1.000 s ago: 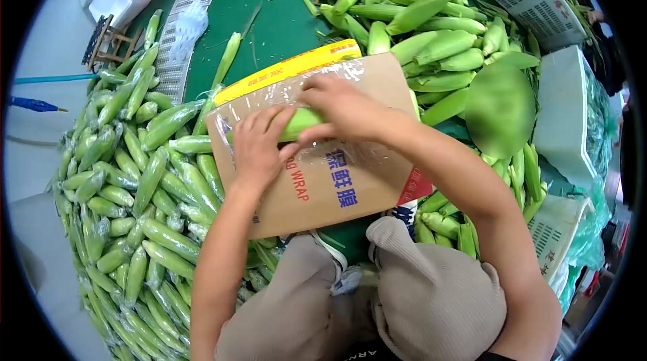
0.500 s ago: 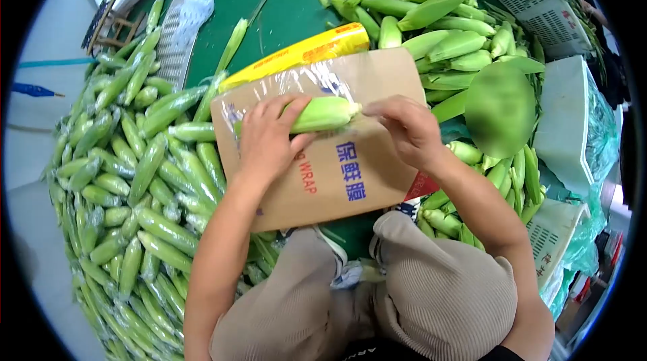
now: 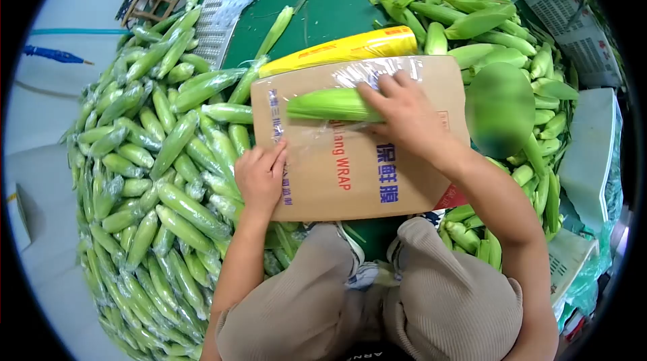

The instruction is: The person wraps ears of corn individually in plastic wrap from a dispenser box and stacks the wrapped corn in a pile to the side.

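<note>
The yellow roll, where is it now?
In the head view, the yellow roll lies along the far edge of the cardboard, left of the unwrapped corn pile.

The cardboard (image 3: 357,207) is open along its near middle, the yellow roll (image 3: 344,50) blocking beyond

bright, with glossy plastic glare

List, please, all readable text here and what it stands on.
"…iang WRAP": red, on brown cardboard.
"保鲜膜": blue, same cardboard.
"ARN…": cut off, on black cloth.
Too small or blurred: the cardboard's other print; print on the yellow plastic roll and white plastic crate.
</note>
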A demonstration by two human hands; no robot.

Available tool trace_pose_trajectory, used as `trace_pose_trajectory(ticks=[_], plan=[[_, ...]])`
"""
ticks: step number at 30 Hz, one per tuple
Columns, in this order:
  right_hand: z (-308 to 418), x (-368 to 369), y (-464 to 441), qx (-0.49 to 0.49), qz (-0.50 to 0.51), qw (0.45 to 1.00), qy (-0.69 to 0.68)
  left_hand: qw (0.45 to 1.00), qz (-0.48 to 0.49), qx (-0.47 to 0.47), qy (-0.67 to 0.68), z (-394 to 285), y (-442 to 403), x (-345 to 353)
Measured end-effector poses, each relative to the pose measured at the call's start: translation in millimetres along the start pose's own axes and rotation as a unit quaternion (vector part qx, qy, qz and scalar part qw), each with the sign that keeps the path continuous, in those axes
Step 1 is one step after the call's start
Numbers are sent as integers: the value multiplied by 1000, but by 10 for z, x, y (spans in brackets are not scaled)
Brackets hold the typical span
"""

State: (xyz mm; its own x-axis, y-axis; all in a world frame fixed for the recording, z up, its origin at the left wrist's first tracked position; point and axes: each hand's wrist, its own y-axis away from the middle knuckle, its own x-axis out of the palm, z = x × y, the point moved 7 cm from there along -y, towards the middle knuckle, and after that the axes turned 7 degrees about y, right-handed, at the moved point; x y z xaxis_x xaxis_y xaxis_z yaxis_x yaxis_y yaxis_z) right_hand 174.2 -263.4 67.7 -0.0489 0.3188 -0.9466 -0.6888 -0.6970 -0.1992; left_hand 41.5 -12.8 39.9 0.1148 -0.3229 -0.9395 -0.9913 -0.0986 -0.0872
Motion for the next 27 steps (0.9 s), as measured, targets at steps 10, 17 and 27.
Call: trace_pose_trajectory(ticks=[10, 17, 27], plan=[[302, 55, 350, -42, 173, 972, -153, 960, -106, 72, 249, -639, 181, 23], [60, -343, -54, 12, -118, 991, -68, 990, 2, 130, -57, -979, -848, 130], [-216, 107, -671, -12, 68, 990, -126, 969, -82, 232, -8, -1329, -1002, -66]])
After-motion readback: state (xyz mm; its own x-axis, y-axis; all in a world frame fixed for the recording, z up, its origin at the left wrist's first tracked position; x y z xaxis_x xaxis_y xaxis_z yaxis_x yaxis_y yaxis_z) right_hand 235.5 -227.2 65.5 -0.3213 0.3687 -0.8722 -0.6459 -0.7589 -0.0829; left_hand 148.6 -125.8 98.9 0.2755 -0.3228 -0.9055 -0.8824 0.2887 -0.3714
